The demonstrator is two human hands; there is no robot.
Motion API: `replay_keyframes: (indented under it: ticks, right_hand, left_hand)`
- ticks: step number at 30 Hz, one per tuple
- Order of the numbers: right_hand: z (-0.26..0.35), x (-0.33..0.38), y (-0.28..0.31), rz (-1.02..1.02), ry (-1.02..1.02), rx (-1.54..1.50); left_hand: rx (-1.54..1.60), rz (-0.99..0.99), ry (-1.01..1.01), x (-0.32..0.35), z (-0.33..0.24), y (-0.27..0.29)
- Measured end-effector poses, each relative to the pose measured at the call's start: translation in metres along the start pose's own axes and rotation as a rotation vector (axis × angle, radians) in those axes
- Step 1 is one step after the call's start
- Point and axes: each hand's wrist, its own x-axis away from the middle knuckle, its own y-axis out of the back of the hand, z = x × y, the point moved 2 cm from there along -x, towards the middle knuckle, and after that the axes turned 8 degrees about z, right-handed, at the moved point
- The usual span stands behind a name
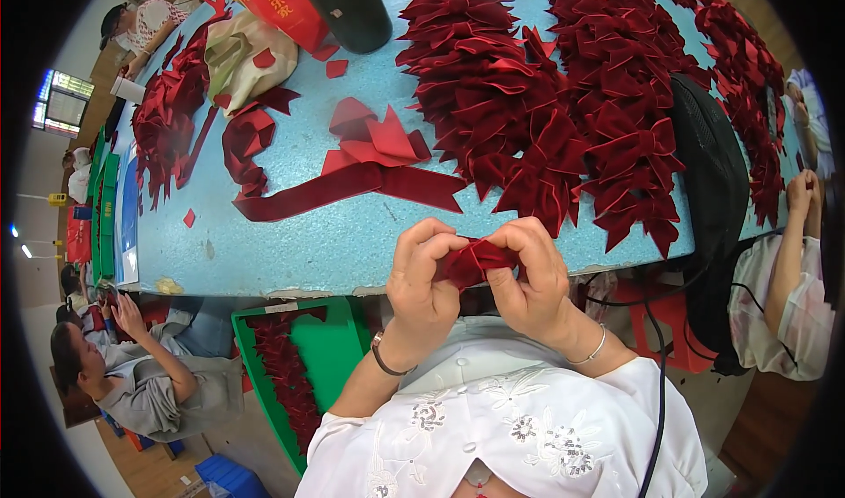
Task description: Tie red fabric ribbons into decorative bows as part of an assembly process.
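Note:
Between my two hands, just over the table's front edge, is a dark red velvet bow (476,264). My left hand (422,273) pinches its left side with thumb and curled fingers. The right side is gripped by my right hand (532,273), its thumb pressed near the knot. Parts of the bow are hidden behind my fingers. Beyond my hands a length of red ribbon (352,186) lies flat, with a curled ribbon (246,146) to its left. Rows of finished-looking red bows (480,66) spread over the table to the right, with another row (627,102) beside them.
A dark tumbler (348,9), a red bag (264,5) and a pale cloth bag (251,58) stand at the back. A black bag (709,163) hangs at the right. Below the blue table (290,256) sits a green tray (334,348). Co-workers sit on both sides.

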Motion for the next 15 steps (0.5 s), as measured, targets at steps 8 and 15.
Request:
replay_keyframes:
  ticks: [8, 15]
  right_hand:
    - [-0.007, 0.001, -0.012, -0.055, 0.081, 0.193]
    - [-0.012, 0.003, -0.016, -0.059, 0.005, 0.148]
  left_hand:
    - [0.095, -0.127, 0.114, 0.008, 0.002, -0.006]
    - [-0.012, -0.216, 0.086, 0.003, -0.001, -0.004]
